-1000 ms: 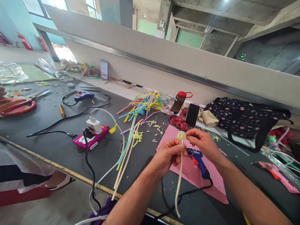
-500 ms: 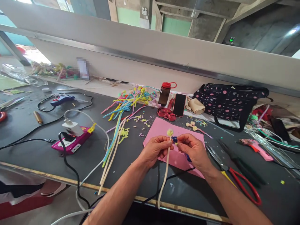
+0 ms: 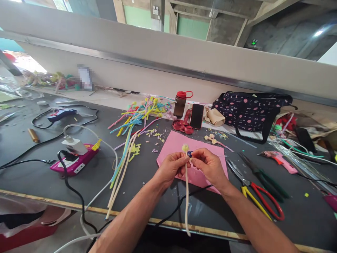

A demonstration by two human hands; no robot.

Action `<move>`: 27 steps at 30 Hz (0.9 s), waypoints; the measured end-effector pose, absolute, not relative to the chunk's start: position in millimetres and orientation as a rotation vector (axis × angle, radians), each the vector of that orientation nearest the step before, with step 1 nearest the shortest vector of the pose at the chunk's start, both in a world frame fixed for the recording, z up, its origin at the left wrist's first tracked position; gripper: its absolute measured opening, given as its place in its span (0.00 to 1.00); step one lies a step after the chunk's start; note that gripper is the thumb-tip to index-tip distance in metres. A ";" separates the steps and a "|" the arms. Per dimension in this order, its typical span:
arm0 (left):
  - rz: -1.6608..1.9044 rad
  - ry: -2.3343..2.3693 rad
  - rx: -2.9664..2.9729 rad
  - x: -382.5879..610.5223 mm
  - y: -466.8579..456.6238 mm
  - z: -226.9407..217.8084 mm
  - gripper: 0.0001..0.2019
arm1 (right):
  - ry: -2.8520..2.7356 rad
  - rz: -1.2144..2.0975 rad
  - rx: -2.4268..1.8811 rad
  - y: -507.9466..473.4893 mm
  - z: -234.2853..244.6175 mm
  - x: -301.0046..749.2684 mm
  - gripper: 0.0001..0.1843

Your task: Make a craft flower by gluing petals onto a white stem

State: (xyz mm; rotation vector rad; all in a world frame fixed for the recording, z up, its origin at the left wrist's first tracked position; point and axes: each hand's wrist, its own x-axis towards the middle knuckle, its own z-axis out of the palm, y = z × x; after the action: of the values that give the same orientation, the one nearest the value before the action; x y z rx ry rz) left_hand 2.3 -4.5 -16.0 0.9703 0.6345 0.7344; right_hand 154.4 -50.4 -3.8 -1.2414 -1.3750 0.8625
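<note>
Between the thumb and fingers of my left hand (image 3: 177,164) is a long cream pipe cleaner (image 3: 187,200), hanging straight down past the table edge. A small pale yellow tuft (image 3: 185,148) tops it, just above my fingers. My right hand (image 3: 206,163) is pinched closed beside the stem, right below the tuft. A small dark blue piece (image 3: 190,154) shows at its index fingertip; whether it is held or worn on the finger, I cannot tell. Both hands are over a pink sheet (image 3: 171,144) on the dark table.
Scissors (image 3: 252,191), pliers (image 3: 268,177) and a pink glue gun (image 3: 280,160) lie on the right. Loose pipe cleaners (image 3: 125,158), a magenta power strip (image 3: 70,168) and cables are on the left. A bottle (image 3: 180,105), phone (image 3: 197,116) and patterned bag (image 3: 237,112) stand behind.
The view has shifted slightly to the right. My right fingertips are closer to the stem below the tuft, and less of the dark blue piece shows. The pipe cleaner hangs straighter.
</note>
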 end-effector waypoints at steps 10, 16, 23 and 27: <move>0.714 0.650 0.991 -0.6 -1.7 -16.1 0.14 | -1.349 0.896 -1.184 -55.8 -0.2 169.3 0.09; 0.698 0.602 0.967 -1.3 -1.9 -17.5 0.13 | -1.423 0.925 -1.214 -52.1 -1.7 170.6 0.08; 0.618 0.561 0.852 -0.2 -1.0 -18.9 0.13 | -1.405 0.923 -1.250 -49.7 -6.0 175.4 0.08; 0.636 0.569 0.857 0.6 -0.9 -21.8 0.13 | -1.439 0.894 -1.249 -52.9 -1.4 173.4 0.07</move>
State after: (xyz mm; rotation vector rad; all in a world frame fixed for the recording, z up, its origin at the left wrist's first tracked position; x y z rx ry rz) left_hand 0.6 -0.9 -21.8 0.8571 0.5689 0.6361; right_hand 173.4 -52.9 -1.4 -1.2485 -1.4392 0.8939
